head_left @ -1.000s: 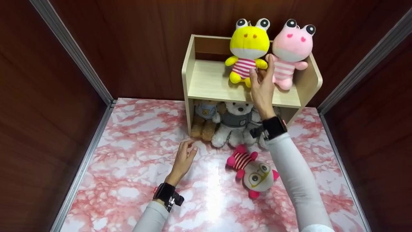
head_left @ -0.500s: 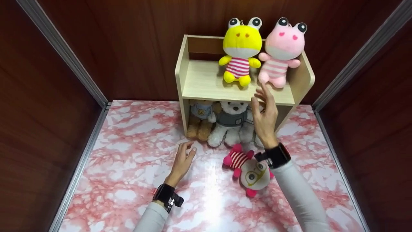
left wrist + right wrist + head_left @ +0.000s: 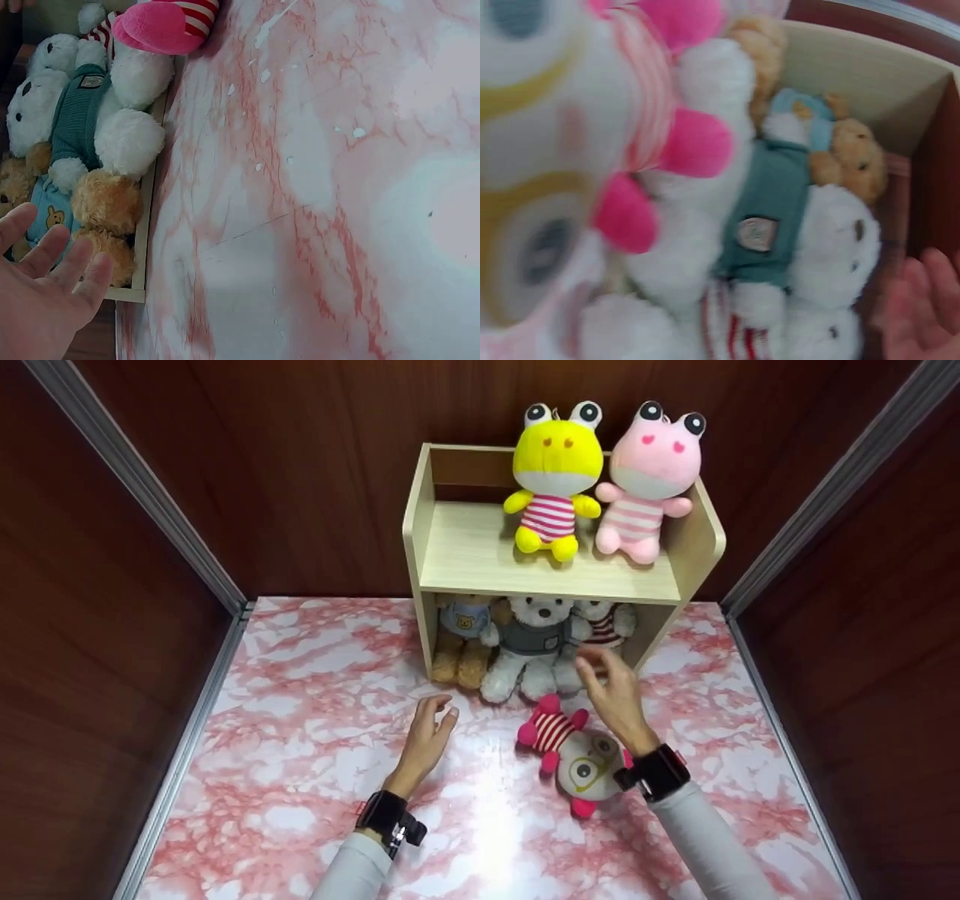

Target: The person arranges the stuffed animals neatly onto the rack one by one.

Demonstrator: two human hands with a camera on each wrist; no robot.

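On the upper shelf sit a yellow frog plush (image 3: 559, 457) in a striped top and, to its right, a pink frog plush (image 3: 652, 457). My right hand (image 3: 615, 694), fingers loosely bent and holding nothing, is in front of the lower shelf, above a plush with yellow glasses (image 3: 589, 769). That plush lies on its back on the marbled surface, its pink feet toward the shelf; my wrist covers part of its head. My left hand (image 3: 427, 739) hovers left of it with relaxed fingers and nothing in them; the left wrist view shows those fingers (image 3: 56, 255) spread.
A pale wooden two-tier shelf (image 3: 465, 547) stands against the back wall. Its lower tier holds a brown bear (image 3: 461, 649) in blue, a white bear (image 3: 536, 641) in a grey-green top and a bear in red stripes (image 3: 604, 630). Dark panels (image 3: 112, 585) enclose the sides.
My right hand has left the frog plushes and come down toward the plush with glasses, uncovering the striped bear. The left hand has barely moved, and the head view has shifted slightly.
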